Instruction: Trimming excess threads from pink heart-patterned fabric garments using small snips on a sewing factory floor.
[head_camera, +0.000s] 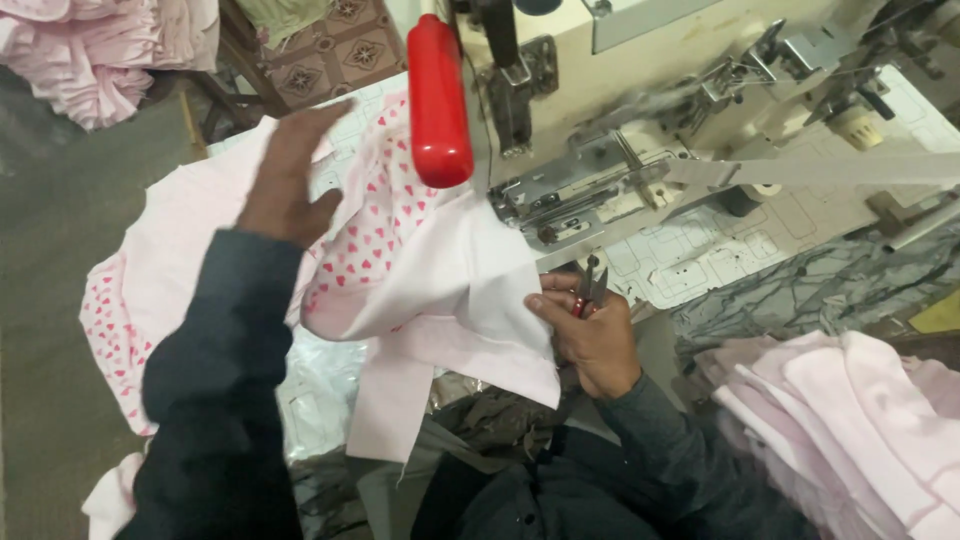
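The person sits at an industrial sewing machine (640, 110) mounted on a work table (700, 265) with a patterned covering.

Left hand (290, 175): raised over the left part of the table, fingers extended and spread, released. The palm lies on or just above the pink fabric; contact cannot be confirmed because the hand is blurred.

Right hand (590, 335): positioned at the front edge of the table, just below the machine's presser area. The fingers are clenched around a small pair of thread snips (590, 288), blades pointing up toward the machine. The thumb and forefinger also pinch the edge of the white fabric piece.

Garment piece (440, 270): pale pink-white cloth joined to a heart-printed pink section. It drapes from the needle area down over the front edge of the table toward the person's lap. More heart-printed fabric (115, 330) hangs at the left edge.

A red cylindrical handle (438, 100) hangs in front of the machine head, above the garment. A white tape strip (830, 170) runs from the machine toward the right edge. A stack of folded pink pieces (850, 410) lies at the lower right, well apart from the hands.
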